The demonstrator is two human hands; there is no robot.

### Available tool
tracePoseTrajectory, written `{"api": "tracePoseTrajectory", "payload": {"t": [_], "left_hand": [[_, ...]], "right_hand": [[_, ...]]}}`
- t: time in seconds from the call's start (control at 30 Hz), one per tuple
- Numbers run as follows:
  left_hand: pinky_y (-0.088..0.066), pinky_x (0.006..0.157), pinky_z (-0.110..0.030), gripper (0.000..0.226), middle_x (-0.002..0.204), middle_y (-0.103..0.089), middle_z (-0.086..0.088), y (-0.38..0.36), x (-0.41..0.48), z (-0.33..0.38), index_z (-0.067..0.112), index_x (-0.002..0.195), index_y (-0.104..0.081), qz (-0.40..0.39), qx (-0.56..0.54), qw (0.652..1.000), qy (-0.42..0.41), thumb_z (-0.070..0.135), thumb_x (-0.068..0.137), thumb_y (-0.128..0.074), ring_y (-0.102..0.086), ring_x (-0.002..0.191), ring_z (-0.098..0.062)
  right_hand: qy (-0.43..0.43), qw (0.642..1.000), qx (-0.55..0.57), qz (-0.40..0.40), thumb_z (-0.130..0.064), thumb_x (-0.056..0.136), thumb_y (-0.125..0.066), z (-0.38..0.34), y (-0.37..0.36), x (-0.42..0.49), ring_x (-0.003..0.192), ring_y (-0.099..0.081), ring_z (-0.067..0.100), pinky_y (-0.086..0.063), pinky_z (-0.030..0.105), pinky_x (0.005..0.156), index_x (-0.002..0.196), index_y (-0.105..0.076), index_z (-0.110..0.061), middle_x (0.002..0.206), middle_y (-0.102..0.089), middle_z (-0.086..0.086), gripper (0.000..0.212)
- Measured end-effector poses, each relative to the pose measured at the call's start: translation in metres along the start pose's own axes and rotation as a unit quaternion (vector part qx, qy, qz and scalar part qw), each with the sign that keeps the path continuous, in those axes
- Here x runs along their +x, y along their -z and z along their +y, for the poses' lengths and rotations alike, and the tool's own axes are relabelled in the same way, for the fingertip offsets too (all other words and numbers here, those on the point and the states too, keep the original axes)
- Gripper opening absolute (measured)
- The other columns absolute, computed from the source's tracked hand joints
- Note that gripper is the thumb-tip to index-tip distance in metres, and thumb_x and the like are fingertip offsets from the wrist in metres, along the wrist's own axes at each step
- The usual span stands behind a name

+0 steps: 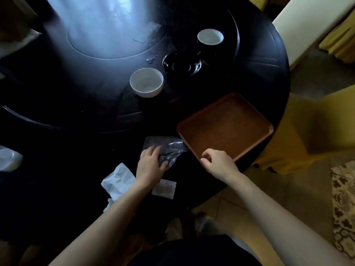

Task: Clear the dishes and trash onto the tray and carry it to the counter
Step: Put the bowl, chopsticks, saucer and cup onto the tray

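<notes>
Left hand: the left hand (150, 163) lies flat with fingers spread on a clear plastic wrapper (167, 148), pressing on it but not closed around it.
Right hand: the right hand (217, 162) is loosely curled at the near edge of the tray, with finger and thumb pinched close; I cannot tell if it holds anything.
Near trash: a crumpled white napkin (118, 180) and a small white paper packet (164, 189) lie at the near edge of the worktop (57, 112), by the left wrist.
Plastic wrapper: see-through and wrinkled, its far corner touching the tray.
Tray: the brown tray (226, 125) is square with a low rim and sits at the right edge of the worktop. Nothing is in it.
Near bowl: a white bowl (146, 82) stands in the middle of the worktop, and looks empty.
Black dish: a shiny black dish (181, 63) sits just past the bowl; it is too dark to see inside.
Far cup: a white cup (210, 36) stands farther back on the right, and looks empty.
Worktop: round, dark and shiny.
</notes>
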State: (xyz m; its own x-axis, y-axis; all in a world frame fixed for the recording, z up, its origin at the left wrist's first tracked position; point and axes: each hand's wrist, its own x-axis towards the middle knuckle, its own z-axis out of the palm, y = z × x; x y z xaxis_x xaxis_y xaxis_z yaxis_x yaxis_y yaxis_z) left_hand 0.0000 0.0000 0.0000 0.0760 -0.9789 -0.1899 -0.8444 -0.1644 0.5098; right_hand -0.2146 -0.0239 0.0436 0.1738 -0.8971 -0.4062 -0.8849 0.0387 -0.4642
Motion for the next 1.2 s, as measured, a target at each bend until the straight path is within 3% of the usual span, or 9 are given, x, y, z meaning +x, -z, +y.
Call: {"api": "tracePoseTrajectory", "payload": {"t": [0.13, 0.3, 0.63, 0.8, 0.9, 1.0, 1.1, 1.2], "left_hand": [[-0.015, 0.114, -0.038, 0.068, 0.153, -0.020, -0.011, -0.008, 0.010, -0.005, 0.021, 0.141, -0.028, -0.019, 0.080, 0.996, 0.027, 0.042, 0.082, -0.056, -0.014, 0.140, -0.028], [-0.033, 0.104, -0.042, 0.056, 0.140, -0.045, -0.014, -0.008, 0.017, -0.003, 0.014, 0.127, -0.051, 0.026, 0.104, 0.994, 0.034, 0.034, 0.077, -0.064, -0.038, 0.127, -0.032], [-0.021, 0.111, -0.033, 0.059, 0.152, -0.023, -0.001, -0.016, 0.019, 0.008, 0.023, 0.136, -0.038, 0.003, 0.052, 0.992, 0.117, 0.036, 0.082, -0.056, -0.017, 0.139, -0.022], [-0.022, 0.112, -0.034, 0.060, 0.153, -0.021, -0.001, -0.012, 0.023, 0.017, 0.023, 0.136, -0.038, -0.006, 0.027, 0.989, 0.149, 0.048, 0.084, -0.051, -0.013, 0.140, -0.020], [-0.026, 0.108, -0.033, 0.073, 0.147, -0.034, -0.004, -0.006, 0.027, 0.022, 0.020, 0.130, -0.046, 0.011, 0.056, 0.987, 0.149, 0.064, 0.075, -0.027, -0.024, 0.136, -0.021], [-0.032, 0.102, -0.032, 0.083, 0.134, -0.048, -0.003, 0.001, 0.036, 0.024, 0.018, 0.125, -0.051, 0.030, 0.078, 0.985, 0.150, 0.067, 0.069, -0.014, -0.037, 0.125, -0.021], [-0.036, 0.098, -0.033, 0.072, 0.123, -0.056, -0.007, 0.012, 0.057, 0.028, 0.014, 0.123, -0.052, 0.077, 0.015, 0.984, 0.161, 0.063, 0.077, -0.028, -0.045, 0.117, -0.023], [-0.045, 0.090, -0.032, 0.052, 0.113, -0.061, -0.011, 0.032, 0.092, 0.038, 0.008, 0.128, -0.047, 0.140, -0.175, 0.952, 0.207, 0.042, 0.088, -0.049, -0.057, 0.102, -0.022]], "right_hand": [[0.030, 0.999, -0.005, 0.015, -0.028, 0.090, -0.052, -0.008, 0.002, 0.022, 0.100, -0.059, 0.023, -0.047, 0.034, 0.083, 0.113, -0.058, -0.015, 0.110, -0.065, 0.005, 0.027], [0.083, 0.996, 0.021, 0.027, -0.030, 0.089, -0.052, -0.024, 0.004, 0.062, 0.100, -0.058, 0.022, -0.048, 0.036, 0.084, 0.110, -0.058, -0.014, 0.110, -0.064, 0.006, 0.028], [0.127, 0.989, 0.081, 0.006, -0.036, 0.095, -0.041, -0.098, 0.061, 0.179, 0.113, -0.052, 0.039, -0.042, 0.041, 0.092, 0.121, -0.050, -0.001, 0.120, -0.058, 0.024, 0.044], [0.079, 0.979, 0.187, -0.030, -0.044, 0.090, -0.042, -0.134, 0.062, 0.227, 0.089, -0.064, 0.041, -0.054, 0.052, 0.080, 0.100, -0.058, 0.004, 0.099, -0.065, 0.026, 0.052], [0.035, 0.972, 0.226, -0.057, -0.030, 0.092, -0.045, -0.144, 0.064, 0.234, 0.065, -0.065, 0.032, -0.059, 0.043, 0.061, 0.100, -0.059, 0.006, 0.083, -0.064, 0.020, 0.040], [0.014, 0.968, 0.244, -0.061, -0.015, 0.087, -0.043, -0.142, 0.061, 0.238, 0.045, -0.055, 0.022, -0.052, 0.032, 0.048, 0.094, -0.061, 0.008, 0.057, -0.056, 0.012, 0.030], [0.016, 0.969, 0.241, -0.042, -0.016, 0.085, -0.042, -0.137, 0.061, 0.237, 0.040, -0.053, 0.018, -0.049, 0.027, 0.048, 0.079, -0.063, 0.001, 0.049, -0.055, 0.008, 0.028], [0.043, 0.966, 0.252, -0.038, -0.016, 0.084, -0.043, -0.131, 0.067, 0.234, 0.043, -0.055, 0.020, -0.051, 0.030, 0.052, 0.059, -0.056, -0.008, 0.049, -0.056, 0.007, 0.030]]}}
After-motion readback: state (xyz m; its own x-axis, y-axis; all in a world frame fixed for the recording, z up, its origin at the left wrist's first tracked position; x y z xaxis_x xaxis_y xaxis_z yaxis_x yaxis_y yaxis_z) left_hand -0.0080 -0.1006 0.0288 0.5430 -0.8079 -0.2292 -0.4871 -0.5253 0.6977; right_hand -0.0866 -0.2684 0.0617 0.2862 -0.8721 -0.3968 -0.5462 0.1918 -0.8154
